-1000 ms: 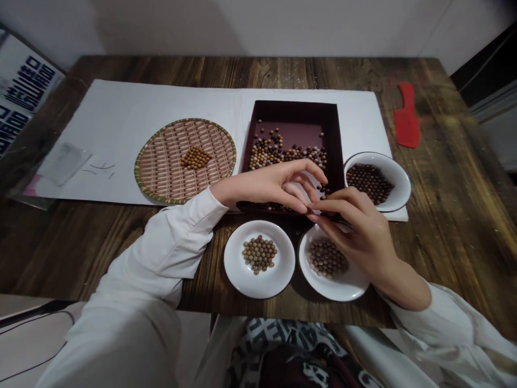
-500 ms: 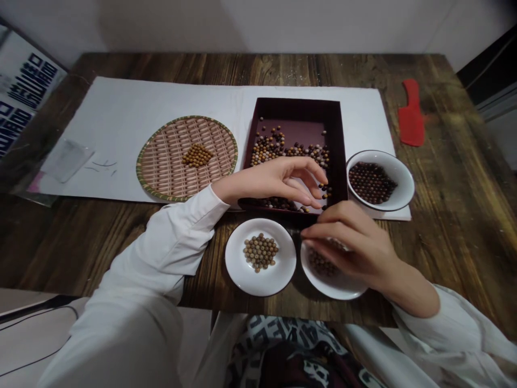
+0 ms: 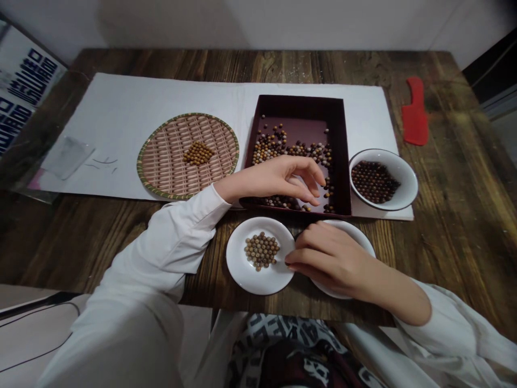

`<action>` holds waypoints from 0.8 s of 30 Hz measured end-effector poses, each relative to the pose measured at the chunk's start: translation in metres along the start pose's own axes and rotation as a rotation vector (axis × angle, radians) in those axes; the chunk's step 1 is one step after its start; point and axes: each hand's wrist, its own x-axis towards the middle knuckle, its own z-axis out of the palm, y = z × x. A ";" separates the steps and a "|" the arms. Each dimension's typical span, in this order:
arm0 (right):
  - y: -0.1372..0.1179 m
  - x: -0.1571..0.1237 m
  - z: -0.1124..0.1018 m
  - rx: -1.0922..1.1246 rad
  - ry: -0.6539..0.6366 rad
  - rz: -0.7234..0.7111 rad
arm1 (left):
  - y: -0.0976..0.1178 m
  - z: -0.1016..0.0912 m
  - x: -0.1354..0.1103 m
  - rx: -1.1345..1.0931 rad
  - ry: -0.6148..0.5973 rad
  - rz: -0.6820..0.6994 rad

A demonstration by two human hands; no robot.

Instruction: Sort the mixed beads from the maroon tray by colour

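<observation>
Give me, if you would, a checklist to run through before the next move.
1. Left hand open over the maroon rectangular box: ok.
2. Round grey-brown beads gathered on the white round left plate: ok.
3. Middle of the white round right plate in view: not ok; the right hand covers it.
4. Anything pinched in the right hand: cannot tell.
5. Red cleaver-shaped tool apart from both hands: ok.
</observation>
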 end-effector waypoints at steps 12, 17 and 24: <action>0.000 0.001 0.001 -0.016 0.003 -0.006 | 0.002 0.001 0.000 -0.008 0.001 -0.015; 0.000 0.000 0.000 -0.018 0.004 0.011 | 0.003 0.002 0.000 -0.016 0.011 -0.028; -0.001 -0.001 0.000 -0.032 0.015 0.008 | 0.002 0.002 0.000 -0.030 0.005 -0.024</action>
